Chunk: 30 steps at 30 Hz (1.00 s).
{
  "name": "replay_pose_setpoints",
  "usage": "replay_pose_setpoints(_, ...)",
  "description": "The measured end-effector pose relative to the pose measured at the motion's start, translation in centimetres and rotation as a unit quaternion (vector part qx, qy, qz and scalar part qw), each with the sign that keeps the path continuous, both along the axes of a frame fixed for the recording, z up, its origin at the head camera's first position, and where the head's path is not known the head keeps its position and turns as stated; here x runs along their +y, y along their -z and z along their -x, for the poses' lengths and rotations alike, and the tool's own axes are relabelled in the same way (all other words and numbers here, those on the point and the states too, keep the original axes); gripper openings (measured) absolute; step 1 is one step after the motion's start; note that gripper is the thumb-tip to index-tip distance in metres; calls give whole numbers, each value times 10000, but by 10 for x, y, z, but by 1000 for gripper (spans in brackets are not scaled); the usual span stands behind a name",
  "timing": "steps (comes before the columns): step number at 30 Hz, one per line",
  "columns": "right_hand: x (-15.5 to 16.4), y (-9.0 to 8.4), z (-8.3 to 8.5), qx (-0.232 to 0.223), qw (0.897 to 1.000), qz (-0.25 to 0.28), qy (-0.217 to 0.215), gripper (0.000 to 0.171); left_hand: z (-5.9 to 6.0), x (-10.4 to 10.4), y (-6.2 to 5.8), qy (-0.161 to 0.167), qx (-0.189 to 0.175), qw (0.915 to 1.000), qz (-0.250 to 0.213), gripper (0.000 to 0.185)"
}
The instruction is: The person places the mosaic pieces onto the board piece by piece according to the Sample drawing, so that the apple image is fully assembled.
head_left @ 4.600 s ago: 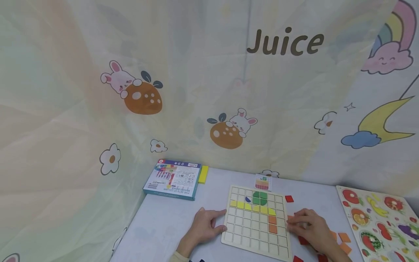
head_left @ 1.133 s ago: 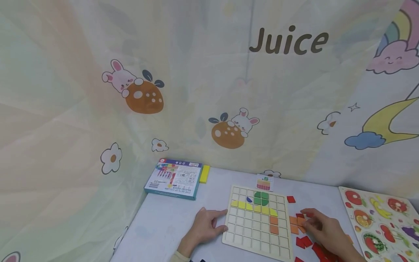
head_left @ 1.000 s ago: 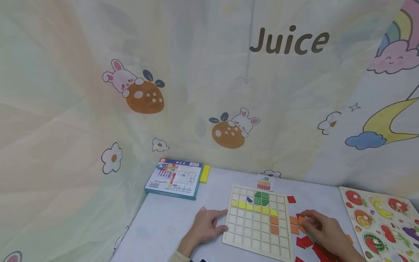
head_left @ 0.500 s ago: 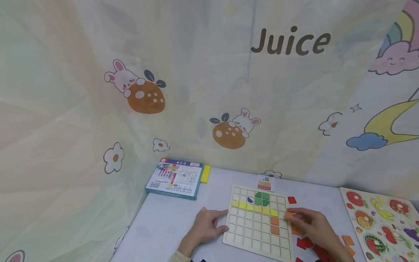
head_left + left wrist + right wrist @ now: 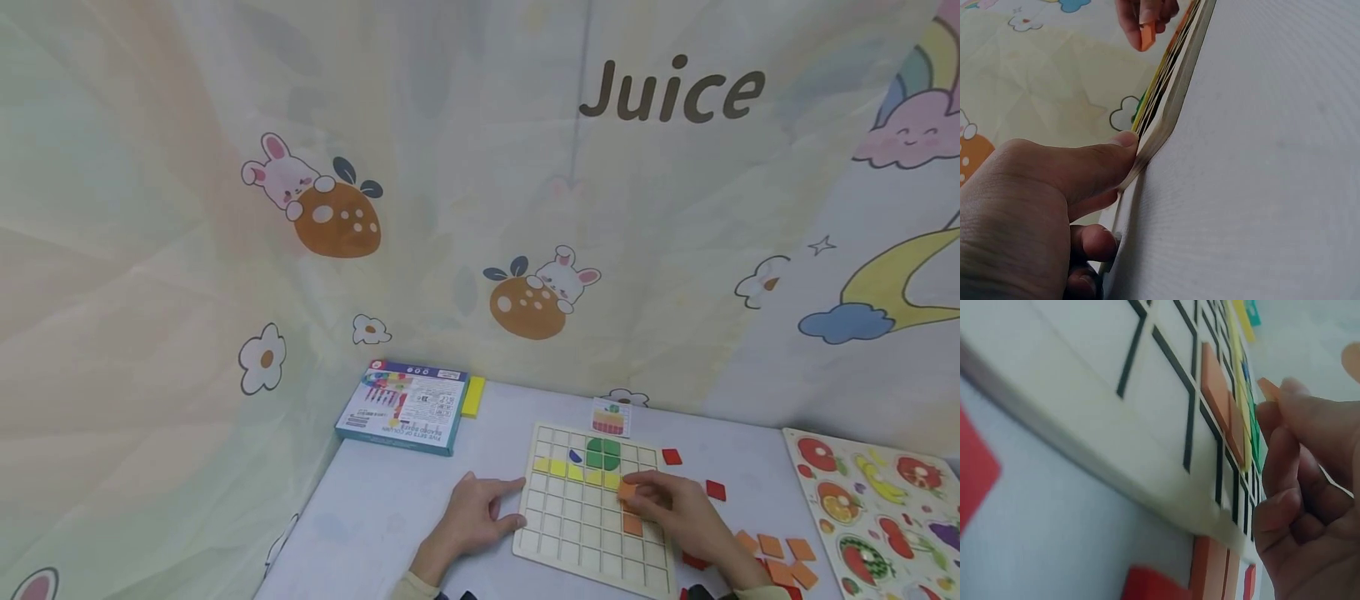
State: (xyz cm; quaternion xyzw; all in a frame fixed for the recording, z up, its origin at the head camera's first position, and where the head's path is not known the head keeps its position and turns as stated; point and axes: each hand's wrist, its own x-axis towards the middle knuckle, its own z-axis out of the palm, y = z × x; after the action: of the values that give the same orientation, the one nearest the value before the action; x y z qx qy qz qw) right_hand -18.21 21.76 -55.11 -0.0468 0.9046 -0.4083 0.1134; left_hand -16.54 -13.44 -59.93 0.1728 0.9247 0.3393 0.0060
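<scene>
Two hands: yours, both at the grid board.
Backdrop (image 5: pixel 225 208): curtain printed "Juice" (image 5: pixel 671 90) in brown.
Bench (image 5: pixel 390 517): carries everything below.
Box (image 5: pixel 401 406): its print faces away from you, too small to read.
Grid board (image 5: pixel 573 533): flat, near edge towards you.
Left hand (image 5: pixel 472 525): your straight fingers press the board's left edge.
Right hand (image 5: pixel 675 512): your fingertips pinch an orange tile.
Orange tile (image 5: pixel 627 491): over the board's right part, beside the placed orange ones, tilted on edge.
</scene>
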Motion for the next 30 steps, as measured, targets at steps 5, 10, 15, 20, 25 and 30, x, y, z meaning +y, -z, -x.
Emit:
replay_pose_setpoints(5,-8,2,1,266,9990,-155,-327,29,1,0,0,4,-23,10000,32,52)
replay_pose_setpoints(10,-14,5,1,340,9984,-293,-358,26,1,0,-1,14,-58,10000,58,52)
replay_pose_setpoints(15,-18,6,3,506,9970,-428,-392,24,0,0,0,16,-58,10000,43,53)
replay_pose_setpoints(20,-18,9,4,640,9953,-609,-387,23,1,-1,1,13,-69,10000,1,52)
replay_pose_setpoints(25,-20,11,5,588,9954,-675,-332,23,0,-1,0,-5,-95,9999,-32,53)
replay_pose_setpoints(30,-21,8,4,519,9956,-733,-280,24,-1,0,0,-37,-90,9999,-76,53)
